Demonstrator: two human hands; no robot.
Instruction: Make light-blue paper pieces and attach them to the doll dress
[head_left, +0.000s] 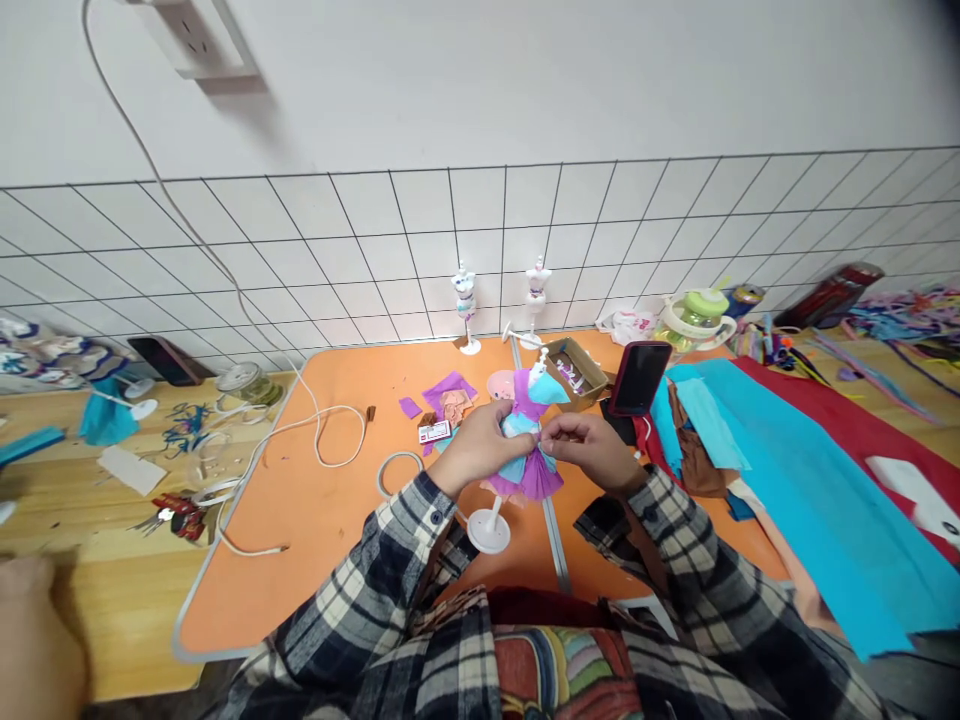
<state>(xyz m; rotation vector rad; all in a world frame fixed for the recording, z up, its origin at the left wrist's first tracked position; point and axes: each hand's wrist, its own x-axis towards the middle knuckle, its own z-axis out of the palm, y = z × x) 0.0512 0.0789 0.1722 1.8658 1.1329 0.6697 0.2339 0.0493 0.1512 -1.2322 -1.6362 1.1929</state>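
Note:
A miniature dress form (537, 376) on a white stand with a round base (489, 531) tilts in front of me. It wears a dress of purple and light blue crepe paper (541, 478) with a flared, pleated skirt. My left hand (480, 440) is wrapped around the form at its waist, thumb across the front. From the other side my right hand (592, 447) touches the waist with its fingertips pinched together. Whatever lies between those fingertips is too small to make out.
Two more dress forms (465, 300) stand by the tiled wall. A cardboard box (576, 370) and an upright phone (639, 378) are behind my right hand. Purple paper scraps (450, 390), tape roll (400, 472) and white cable (319, 440) lie left; blue paper (810, 480) right. Another person's hand (34, 630) shows lower left.

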